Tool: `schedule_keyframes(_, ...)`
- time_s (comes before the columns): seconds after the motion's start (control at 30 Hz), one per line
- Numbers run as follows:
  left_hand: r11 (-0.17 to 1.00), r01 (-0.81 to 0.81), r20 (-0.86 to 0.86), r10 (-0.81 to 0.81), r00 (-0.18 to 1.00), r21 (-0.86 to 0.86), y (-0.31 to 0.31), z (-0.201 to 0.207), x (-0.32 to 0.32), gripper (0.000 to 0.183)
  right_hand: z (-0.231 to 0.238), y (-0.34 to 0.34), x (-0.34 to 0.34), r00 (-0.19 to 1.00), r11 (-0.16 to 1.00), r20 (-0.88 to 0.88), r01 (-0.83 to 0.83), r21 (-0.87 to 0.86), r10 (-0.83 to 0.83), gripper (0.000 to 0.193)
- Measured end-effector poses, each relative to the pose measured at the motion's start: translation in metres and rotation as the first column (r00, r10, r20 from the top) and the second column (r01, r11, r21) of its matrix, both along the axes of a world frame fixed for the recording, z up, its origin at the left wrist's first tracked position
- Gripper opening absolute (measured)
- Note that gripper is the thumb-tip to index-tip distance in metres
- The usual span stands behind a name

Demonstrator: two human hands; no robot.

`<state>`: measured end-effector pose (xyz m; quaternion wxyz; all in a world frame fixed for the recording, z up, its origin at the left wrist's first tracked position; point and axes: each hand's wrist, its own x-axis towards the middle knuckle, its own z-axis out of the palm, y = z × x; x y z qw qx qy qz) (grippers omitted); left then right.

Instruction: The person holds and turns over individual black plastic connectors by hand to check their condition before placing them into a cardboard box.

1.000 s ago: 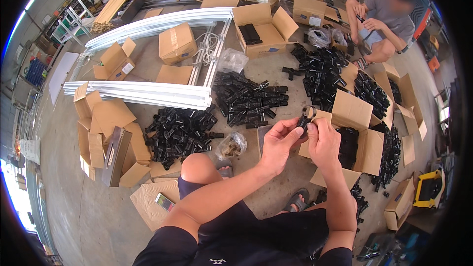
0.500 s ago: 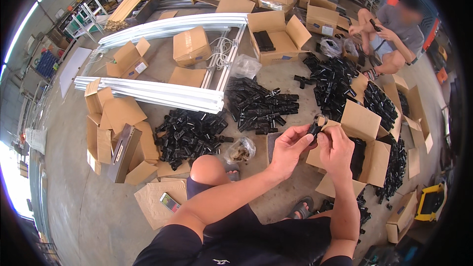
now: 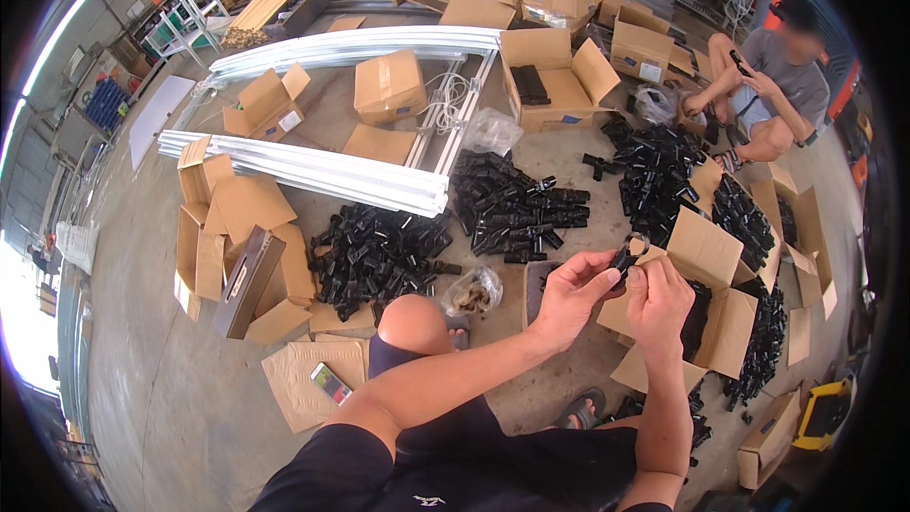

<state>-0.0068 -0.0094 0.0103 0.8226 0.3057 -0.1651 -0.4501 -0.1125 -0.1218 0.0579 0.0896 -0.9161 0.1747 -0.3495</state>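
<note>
Both of my hands are raised above the floor in front of me, holding one small black fitting (image 3: pixel 624 259) with a ring-shaped upper end. My left hand (image 3: pixel 574 296) pinches its body from the left, thumb along the side. Close against it on the right, the bent fingers of my right hand (image 3: pixel 661 296) grip the same piece near the ring. Fingers hide part of the fitting. Just below and beyond my right hand stands an open cardboard box (image 3: pixel 728 327) with black parts inside.
Heaps of black fittings (image 3: pixel 379 256) lie ahead, beside a clear plastic bag (image 3: pixel 471 291). White metal profiles (image 3: pixel 313 171) stretch across the left. A phone (image 3: pixel 330 382) rests on flat cardboard (image 3: pixel 289 379). At far right sits a co-worker (image 3: pixel 782 66) with a black part in hand.
The whole view has shifted, so the scene sits slightly further right. My hands keep hold of the same fitting. The co-worker's hands have come closer together.
</note>
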Motion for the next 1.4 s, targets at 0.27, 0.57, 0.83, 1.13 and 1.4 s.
schedule_keyframes(0.27,1.0,-0.003,-0.006,0.003,1.0,-0.015,-0.002,-0.003,-0.001,0.025,-0.003,-0.001,-0.004,0.999,1.0,-0.037,0.03,0.008,-0.03,0.015)
schedule_keyframes(0.57,1.0,-0.007,-0.011,0.007,1.0,-0.025,-0.001,0.001,0.001,0.026,-0.002,0.0,0.0,1.0,0.999,0.016,0.018,0.035,-0.018,0.013)
schedule_keyframes(0.83,1.0,0.012,0.006,-0.012,1.0,-0.028,-0.001,-0.003,0.001,0.026,0.0,0.001,0.001,1.0,0.997,0.016,0.006,0.082,-0.008,0.012)
schedule_keyframes(1.13,0.999,0.014,-0.007,-0.015,1.0,-0.047,-0.002,0.002,0.003,0.026,0.0,0.003,0.001,0.999,0.992,0.034,0.005,0.124,-0.009,0.014)
schedule_keyframes(1.4,0.996,-0.004,-0.003,0.004,1.0,-0.089,-0.002,0.001,0.005,0.025,0.005,0.015,0.007,0.998,0.991,0.065,-0.006,0.13,-0.002,0.012)
